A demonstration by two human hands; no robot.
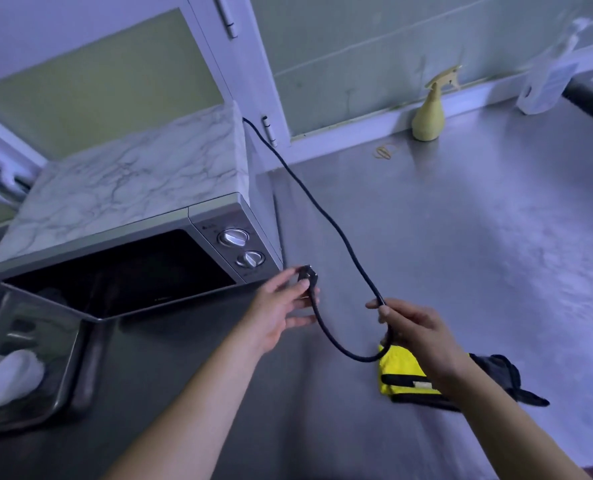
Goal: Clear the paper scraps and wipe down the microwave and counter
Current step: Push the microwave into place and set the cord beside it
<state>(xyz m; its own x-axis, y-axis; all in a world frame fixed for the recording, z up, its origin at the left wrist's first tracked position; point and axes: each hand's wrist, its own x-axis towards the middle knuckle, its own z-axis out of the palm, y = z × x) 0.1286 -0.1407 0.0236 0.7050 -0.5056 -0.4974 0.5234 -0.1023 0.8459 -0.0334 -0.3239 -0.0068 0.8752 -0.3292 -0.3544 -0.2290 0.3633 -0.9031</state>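
A silver microwave (121, 237) with a marble-patterned top and two knobs stands at the left of the steel counter (461, 237). Its black power cord (326, 216) runs from behind it and loops down in front of me. My left hand (281, 313) pinches the plug end of the cord just right of the microwave's front corner. Further along the cord, my right hand (423, 337) grips it above a yellow and dark cleaning cloth (402, 375) lying on the counter.
A yellow spray bottle (430, 112) stands by the back wall, with rubber bands (385, 152) near it. A clear pump bottle (547, 77) is at the far right. A metal tray with white round items (11, 375) sits at the lower left.
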